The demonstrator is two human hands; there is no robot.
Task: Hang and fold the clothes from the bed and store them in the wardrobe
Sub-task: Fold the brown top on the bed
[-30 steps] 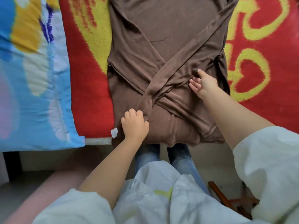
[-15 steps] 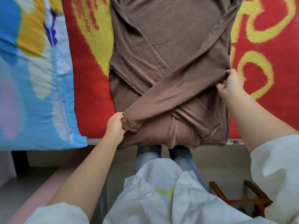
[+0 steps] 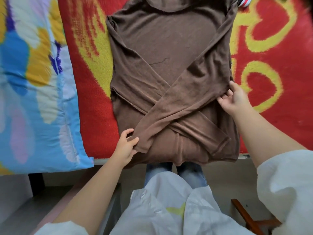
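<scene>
At the far left a blue patterned quilt [image 3: 39,92] lies along the bed, beside the red and yellow blanket [image 3: 91,99] that covers the rest of it. Neither is being handled.

Status of the work, as judged from this view: one garment is part-folded. The brown long-sleeved top [image 3: 169,53] lies flat on the blanket, neck away from the person, hem overhanging the near edge of the bed. Both sleeves are already brought in and cross over the lower body of the garment, forming an X. Outstanding — the lengthwise fold, and storage; no wardrobe and no hangers are in view, so that stage cannot be assessed. A striped item [image 3: 243,1] shows at the top edge, too little of it to identify.

Left hand [image 3: 126,146]: thumb and fingers pinch the cuff end of the upper sleeve, at the lower left corner of the top. The cuff sits between the fingers; the fingertips lie on the fabric.

Right hand [image 3: 235,97]: at the right edge of the top, about mid-height, where that same sleeve turns inward. The fingers are curled around a gathered ridge of the cloth — a grip on the fold, not a flat press. The thumb side is not clearly visible.
</scene>
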